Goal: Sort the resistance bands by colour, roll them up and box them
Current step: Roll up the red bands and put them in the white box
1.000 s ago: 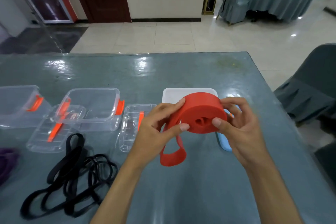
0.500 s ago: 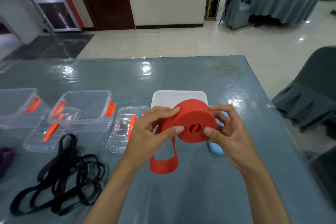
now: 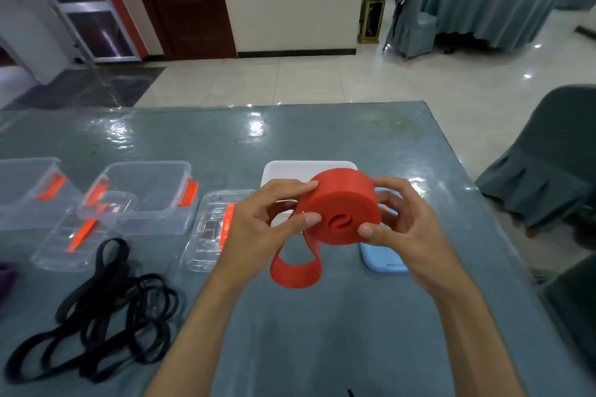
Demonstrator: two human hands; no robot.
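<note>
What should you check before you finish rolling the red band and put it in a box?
1. Both hands, left hand and right hand, hold the red band: ok.
2. Roll looks tight: ok.
3. Tail rolled in: not ok, a loop hangs loose.
4. Open clear box ready: ok.
5. Roll fits the box: cannot tell.
6. Black bands rolled: not ok, heaped on the table.

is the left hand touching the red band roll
Touching: the head view shows the left hand with its fingers curled onto the red band roll.
</note>
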